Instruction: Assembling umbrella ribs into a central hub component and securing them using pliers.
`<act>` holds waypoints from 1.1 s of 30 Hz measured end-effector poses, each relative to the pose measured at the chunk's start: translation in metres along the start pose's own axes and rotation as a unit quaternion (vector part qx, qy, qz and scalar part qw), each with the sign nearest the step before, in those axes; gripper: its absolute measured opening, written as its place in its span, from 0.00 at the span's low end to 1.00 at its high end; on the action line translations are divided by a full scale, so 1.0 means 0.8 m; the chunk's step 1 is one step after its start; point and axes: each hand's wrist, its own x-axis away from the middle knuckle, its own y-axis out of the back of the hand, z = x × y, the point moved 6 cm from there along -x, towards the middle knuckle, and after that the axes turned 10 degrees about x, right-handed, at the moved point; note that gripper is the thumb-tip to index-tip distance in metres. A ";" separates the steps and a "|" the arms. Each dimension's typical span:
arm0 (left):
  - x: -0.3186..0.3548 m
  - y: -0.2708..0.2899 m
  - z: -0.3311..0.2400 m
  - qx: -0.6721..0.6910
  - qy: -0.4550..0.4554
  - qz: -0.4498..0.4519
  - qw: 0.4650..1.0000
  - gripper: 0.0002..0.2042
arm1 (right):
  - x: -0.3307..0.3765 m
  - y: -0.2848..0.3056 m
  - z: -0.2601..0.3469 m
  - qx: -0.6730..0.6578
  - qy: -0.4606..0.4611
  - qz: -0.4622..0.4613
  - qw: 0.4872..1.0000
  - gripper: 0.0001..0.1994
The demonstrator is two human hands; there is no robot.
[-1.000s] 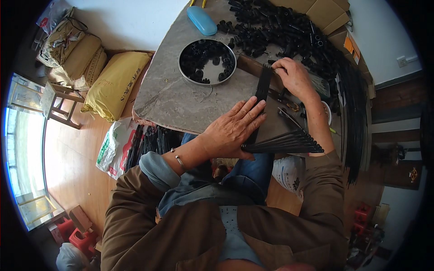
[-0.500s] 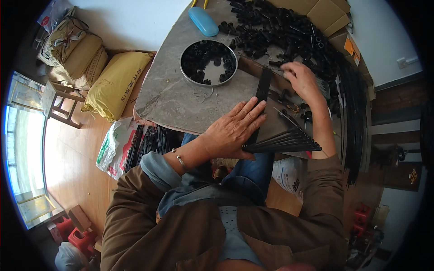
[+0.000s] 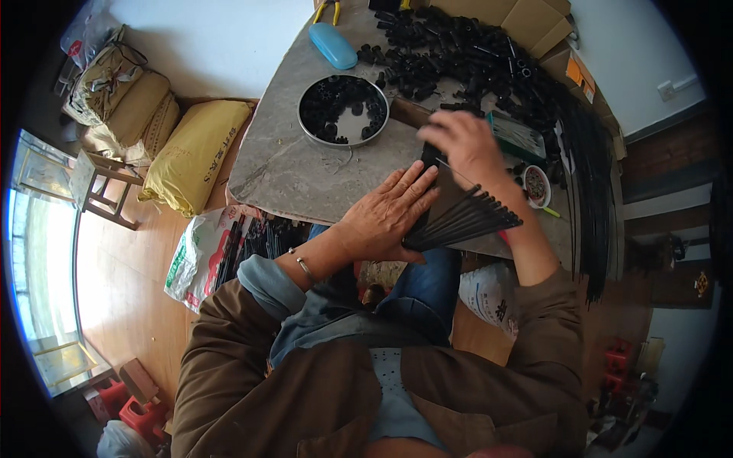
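Observation:
My left hand [image 3: 382, 210] lies flat, fingers stretched, over a bundle of thin black rods that look like umbrella ribs. The rods' loose ends [image 3: 469, 220] fan out to the right from under the palm. Over the far end of the bundle is my right hand [image 3: 467, 149], smeared by motion; what its fingers hold, if anything, cannot be made out. Beyond my left hand stands a round metal bowl [image 3: 353, 126] with small black toothed rings inside. Right of my right hand are a green box [image 3: 527, 159] of thin pale pieces and a small white bowl [image 3: 539, 204].
Black tubular parts [image 3: 466, 49] are heaped along the table's far side, and long black rods [image 3: 595, 206] hang over its right edge. A blue case [image 3: 333, 46] and yellow-handled pliers [image 3: 327, 11] lie at the far left. A yellow sack [image 3: 197, 156] sits left of the table.
My right hand has swung left, from beside the black parts to over the bundle's far end. The left hand keeps pressing on the bundle. The view has shifted slightly.

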 end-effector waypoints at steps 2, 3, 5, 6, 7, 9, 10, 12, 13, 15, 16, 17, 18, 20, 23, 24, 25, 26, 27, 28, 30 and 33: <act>-0.001 -0.001 -0.003 -0.005 -0.005 0.001 1.000 0.48 | 0.016 -0.012 0.022 0.008 0.017 0.021 1.000 0.18; -0.003 -0.002 -0.004 -0.008 -0.019 0.020 1.000 0.44 | 0.015 -0.007 0.023 0.010 0.021 0.021 1.000 0.18; -0.001 -0.001 -0.008 -0.020 -0.040 0.045 0.998 0.41 | 0.015 -0.001 0.017 0.020 0.034 0.027 0.999 0.18; 0.003 0.006 -0.012 -0.021 -0.094 0.028 0.995 0.38 | 0.011 0.000 0.010 0.016 0.033 0.017 0.999 0.18; 0.002 0.029 -0.026 -0.024 -0.147 0.011 0.989 0.35 | 0.006 0.005 0.006 0.011 0.033 0.004 0.999 0.18; -0.009 0.116 -0.044 0.262 -0.098 -0.092 0.956 0.26 | -0.008 0.033 0.011 -0.163 0.014 0.046 0.985 0.15; -0.017 0.168 -0.059 0.472 -0.056 -0.174 0.862 0.23 | -0.009 0.052 0.023 -0.348 -0.003 0.113 0.931 0.15; -0.017 0.263 -0.079 0.350 -0.032 -0.315 0.882 0.23 | 0.028 0.034 0.063 -0.592 -0.011 0.196 0.781 0.19; -0.020 0.283 -0.073 0.294 -0.061 -0.341 0.891 0.20 | 0.021 0.084 0.125 -0.754 -0.035 0.295 0.586 0.18; -0.009 0.274 -0.080 0.316 0.030 -0.362 0.877 0.18 | 0.029 0.100 0.163 -0.713 -0.061 0.328 0.616 0.16; -0.004 0.271 -0.076 0.193 -0.013 -0.357 0.914 0.18 | 0.038 0.092 0.170 -0.733 -0.061 0.332 0.591 0.12; 0.016 0.251 -0.064 0.168 0.075 -0.341 0.922 0.20 | 0.046 0.082 0.170 -0.740 -0.060 0.324 0.586 0.12; 0.034 0.226 -0.043 0.280 0.133 -0.350 0.884 0.22 | 0.062 0.066 0.168 -0.741 -0.061 0.371 0.556 0.10; 0.099 0.138 -0.005 0.324 0.327 -0.042 0.887 0.20 | 0.095 0.034 0.168 -0.745 -0.049 0.445 0.495 0.09; 0.141 0.085 -0.075 0.196 0.230 0.075 0.950 0.14 | 0.135 0.003 0.168 -0.702 -0.044 0.521 0.483 0.09; 0.116 0.090 -0.107 0.109 0.119 0.003 0.987 0.15 | 0.148 -0.001 0.170 -0.690 -0.058 0.543 0.476 0.10; 0.096 0.094 -0.138 0.015 0.010 -0.072 0.997 0.15 | 0.150 -0.006 0.175 -0.694 -0.056 0.541 0.471 0.10; 0.079 0.084 -0.144 -0.019 -0.041 -0.089 0.995 0.14 | 0.158 -0.014 0.185 -0.652 -0.039 0.590 0.474 0.11; 0.080 0.049 -0.124 0.036 0.062 0.042 0.997 0.15 | 0.163 -0.019 0.198 -0.606 -0.019 0.637 0.476 0.11; 0.090 0.013 -0.100 0.090 0.160 0.169 0.968 0.15 | 0.160 -0.019 0.207 -0.554 0.027 0.654 0.513 0.14; 0.100 -0.036 -0.088 0.126 0.142 0.276 0.942 0.14 | 0.161 -0.017 0.225 -0.503 0.069 0.669 0.542 0.15; 0.152 -0.106 -0.081 0.476 0.361 0.393 0.699 0.13 | 0.176 -0.013 0.240 -0.412 0.126 0.682 0.591 0.18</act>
